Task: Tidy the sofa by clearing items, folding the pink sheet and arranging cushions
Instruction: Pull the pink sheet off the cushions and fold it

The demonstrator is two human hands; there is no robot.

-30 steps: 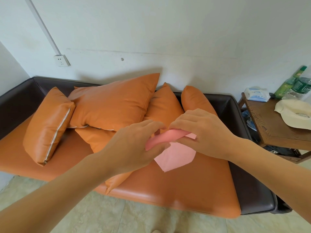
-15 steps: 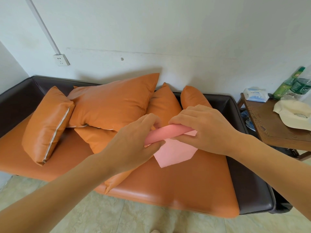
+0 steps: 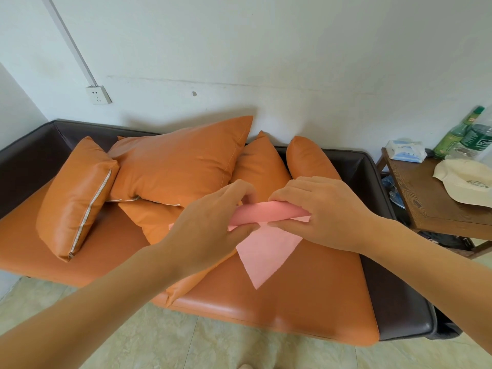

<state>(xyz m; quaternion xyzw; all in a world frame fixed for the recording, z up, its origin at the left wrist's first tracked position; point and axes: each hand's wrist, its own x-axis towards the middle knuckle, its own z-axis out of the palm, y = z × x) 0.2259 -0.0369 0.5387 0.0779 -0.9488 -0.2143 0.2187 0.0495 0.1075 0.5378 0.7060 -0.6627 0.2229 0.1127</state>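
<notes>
I hold the pink sheet in the air above the sofa seat. Its top is gathered into a folded band between my hands, and a pointed corner hangs down below. My left hand pinches the band's left end. My right hand grips its right end, fingers over the top. Several orange cushions lie behind: a small one at the left, a large one leaning on the backrest, two more at the right, and one flat under my left hand.
The sofa has a dark brown frame. To its right stands a wooden side table with a cream cap, a tissue pack and green bottles. A wall socket is at the upper left. Tiled floor lies in front.
My hands have shifted slightly on the sheet's folded band and the hanging corner has dropped lower and grown more pointed. The cushions have not moved.
</notes>
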